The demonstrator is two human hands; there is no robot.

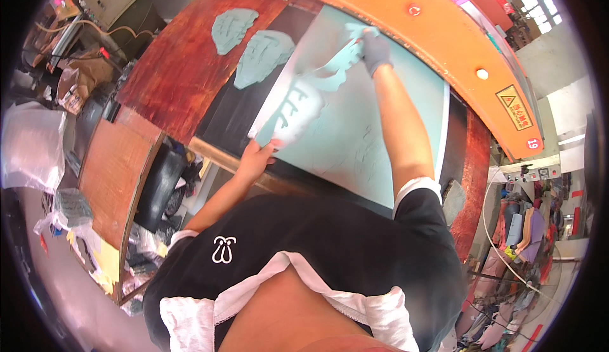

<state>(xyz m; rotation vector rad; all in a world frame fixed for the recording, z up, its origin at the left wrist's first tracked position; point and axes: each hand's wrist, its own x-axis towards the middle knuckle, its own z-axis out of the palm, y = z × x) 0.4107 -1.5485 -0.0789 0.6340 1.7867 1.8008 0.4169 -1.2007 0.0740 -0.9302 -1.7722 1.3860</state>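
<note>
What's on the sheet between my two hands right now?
In the head view, between the left hand and the gloved right hand lies the teal sheet, its cut-out strip lifted, with a leaf-shaped hole showing white.

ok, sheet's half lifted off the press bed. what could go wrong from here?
1. The teal sheet hangs between two hands only: the left hand pinches its near edge, the gloved right hand its far end. The cut-out webs look thin, so a tear seems possible.
2. The right arm reaches under the orange press head, which carries a warning sign: a crush hazard if it cycles.
</note>
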